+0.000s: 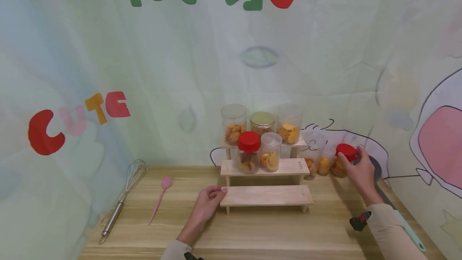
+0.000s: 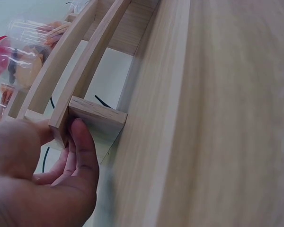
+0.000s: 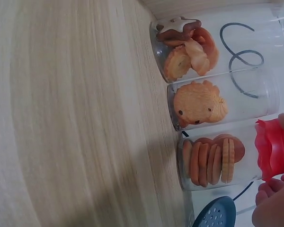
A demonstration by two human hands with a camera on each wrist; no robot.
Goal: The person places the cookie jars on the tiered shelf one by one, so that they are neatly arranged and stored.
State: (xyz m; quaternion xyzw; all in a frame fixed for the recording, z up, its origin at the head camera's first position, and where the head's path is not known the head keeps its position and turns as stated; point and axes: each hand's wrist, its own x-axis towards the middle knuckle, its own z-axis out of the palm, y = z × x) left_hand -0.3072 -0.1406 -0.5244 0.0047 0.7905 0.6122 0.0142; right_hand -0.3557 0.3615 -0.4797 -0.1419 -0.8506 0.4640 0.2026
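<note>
My left hand (image 1: 208,204) pinches the left end of the lowest step of a wooden tiered stand (image 1: 267,196), thumb on top and fingers curled under the board in the left wrist view. At the right, my right hand (image 1: 361,171) grips the red lid (image 1: 345,152) of a clear jar of stacked cookies (image 3: 209,161). That jar stands on the table beside a slim jar with cookies (image 1: 325,164) and a taller clear jar (image 1: 311,167). On the middle step sit a red-lidded jar (image 1: 249,151) and an open-topped cookie jar (image 1: 270,153).
The top step bears two clear jars and a gold-lidded jar (image 1: 262,121). A whisk (image 1: 124,196) and a pink spoon (image 1: 160,200) lie at the left. A slotted turner (image 1: 404,224) lies along the right edge, under my right forearm. A printed curtain (image 1: 173,71) hangs behind.
</note>
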